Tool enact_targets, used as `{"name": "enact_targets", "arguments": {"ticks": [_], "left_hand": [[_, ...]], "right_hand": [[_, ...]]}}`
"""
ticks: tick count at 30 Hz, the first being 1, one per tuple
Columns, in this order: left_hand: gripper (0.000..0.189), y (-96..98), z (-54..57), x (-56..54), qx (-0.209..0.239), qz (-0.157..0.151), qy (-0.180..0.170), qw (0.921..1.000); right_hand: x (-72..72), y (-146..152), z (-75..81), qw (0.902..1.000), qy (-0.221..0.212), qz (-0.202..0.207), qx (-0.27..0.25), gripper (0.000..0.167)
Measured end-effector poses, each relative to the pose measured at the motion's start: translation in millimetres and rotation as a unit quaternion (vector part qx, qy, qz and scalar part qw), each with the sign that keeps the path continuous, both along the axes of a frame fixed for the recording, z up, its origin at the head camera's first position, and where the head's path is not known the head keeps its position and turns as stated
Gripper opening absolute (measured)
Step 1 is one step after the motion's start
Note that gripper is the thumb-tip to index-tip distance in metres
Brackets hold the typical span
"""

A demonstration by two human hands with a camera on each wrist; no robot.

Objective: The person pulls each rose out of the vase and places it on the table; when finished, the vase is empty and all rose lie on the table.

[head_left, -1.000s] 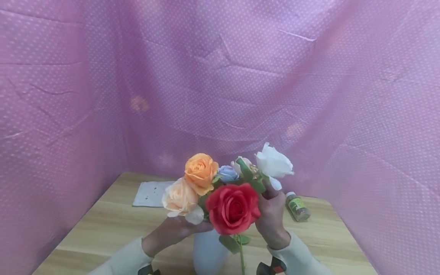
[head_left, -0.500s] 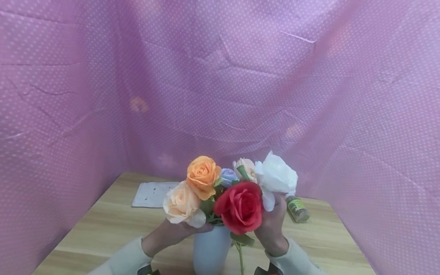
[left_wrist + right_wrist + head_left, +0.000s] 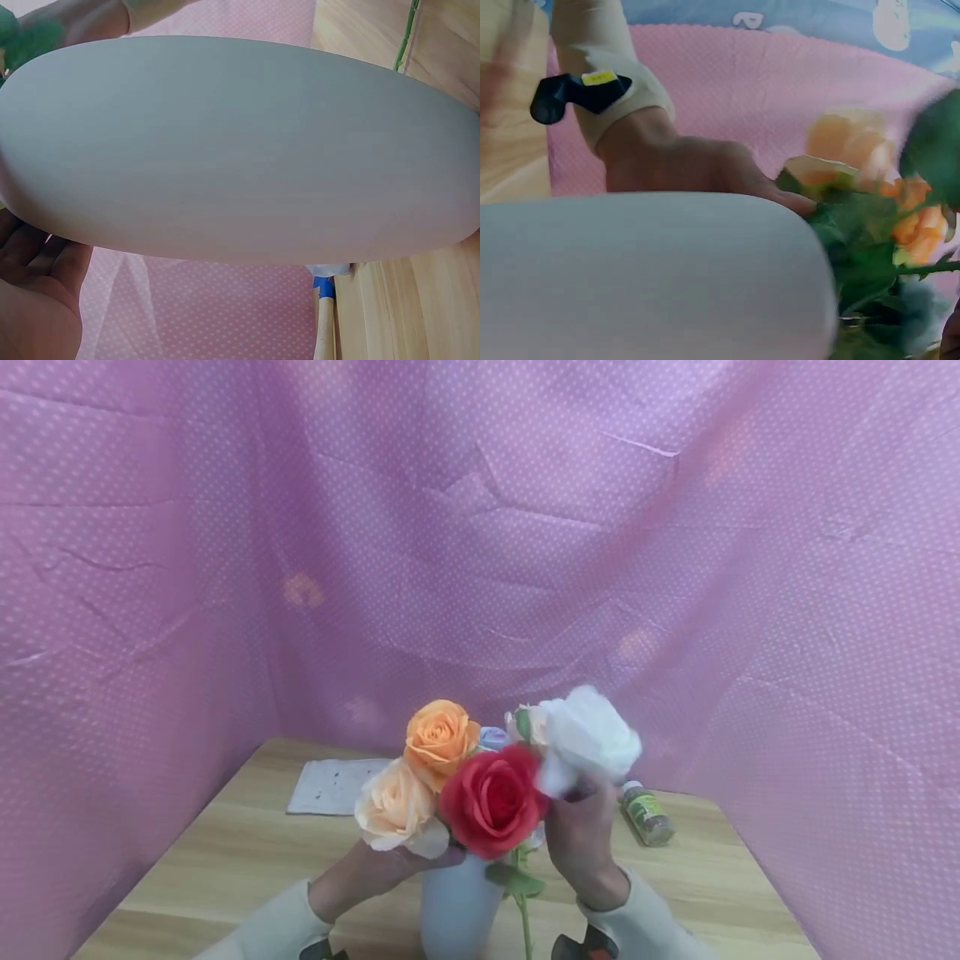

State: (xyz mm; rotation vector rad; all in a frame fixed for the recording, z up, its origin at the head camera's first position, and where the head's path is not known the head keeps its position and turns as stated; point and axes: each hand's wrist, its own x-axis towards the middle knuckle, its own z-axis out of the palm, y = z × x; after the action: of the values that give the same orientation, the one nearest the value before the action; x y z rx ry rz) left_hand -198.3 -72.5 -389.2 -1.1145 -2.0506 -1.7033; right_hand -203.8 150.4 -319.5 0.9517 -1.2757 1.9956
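My left hand (image 3: 382,872) grips the neck of a tall pale vase (image 3: 459,906); in the left wrist view its fingers (image 3: 71,270) go behind the vase. My right hand (image 3: 583,839) holds a white rose (image 3: 592,735) just under its blurred bloom; its fingertips are hidden. A red rose (image 3: 495,797) hangs over the vase's front right, beside that hand. Orange (image 3: 439,739), peach (image 3: 396,806) and blue (image 3: 492,737) roses cluster over the vase mouth. A green stem (image 3: 524,918) hangs outside the vase; which bloom it belongs to, I cannot tell.
A jar (image 3: 647,814) with a white lid lies on the wooden table (image 3: 225,860) at the right. A white spotted cloth (image 3: 330,785) lies at the back left. Pink dotted curtain (image 3: 480,568) surrounds the table's back and sides.
The white rose has dipped and swung slightly with my right hand, now a little further left. The red bloom went right, then back left and up. My left hand stays at the vase.
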Motion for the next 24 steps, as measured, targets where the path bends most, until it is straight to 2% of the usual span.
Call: {"name": "enact_targets", "arguments": {"ticks": [2, 3, 4, 5, 9, 11, 13, 18, 24], "left_hand": [[0.058, 0.5, 1.4, 0.4, -0.005, -0.012, -0.021, 0.9997], [0.057, 0.5, 1.5, 0.6, -0.009, -0.011, -0.016, 0.9998], [0.055, 0.5, 1.7, 1.3, -0.009, -0.013, -0.026, 0.9995], [0.053, 0.3, 1.8, 2.5, -0.013, -0.008, -0.035, 0.9993], [0.049, 1.3, 1.5, 4.4, -0.029, 0.023, -0.009, 0.9993], [0.049, 2.1, 0.7, 5.4, -0.028, 0.031, -0.005, 0.9991], [0.047, 2.5, -0.7, 5.9, -0.021, 0.034, -0.012, 0.9991], [0.053, 2.9, -6.2, 5.2, -0.010, 0.051, -0.034, 0.9981], [0.059, 4.5, -9.5, 2.7, -0.015, 0.080, -0.017, 0.9965]], "right_hand": [[-2.5, 3, 3.5, 0.9998, 0.020, -0.004, 0.005, 0.049], [-3.5, 4, 5.2, 0.9997, 0.020, -0.014, 0.005, 0.048], [-4.7, 5, 6.7, 0.9998, 0.020, -0.003, -0.007, 0.046], [-5.5, 6, 8.1, 0.9998, 0.011, -0.014, -0.007, 0.044], [-10.0, 13, 9.9, 0.9956, -0.058, 0.050, -0.054, 0.038], [-14.4, 19, 9.8, 0.9918, -0.063, 0.086, -0.071, 0.034], [-20.6, 26, 10.4, 0.9892, -0.050, 0.111, -0.081, 0.030], [-36.7, 44, 14.9, 0.9878, -0.058, 0.108, -0.096, 0.023], [-53.0, 62, 20.5, 0.9805, -0.093, 0.104, -0.138, 0.020]]}}
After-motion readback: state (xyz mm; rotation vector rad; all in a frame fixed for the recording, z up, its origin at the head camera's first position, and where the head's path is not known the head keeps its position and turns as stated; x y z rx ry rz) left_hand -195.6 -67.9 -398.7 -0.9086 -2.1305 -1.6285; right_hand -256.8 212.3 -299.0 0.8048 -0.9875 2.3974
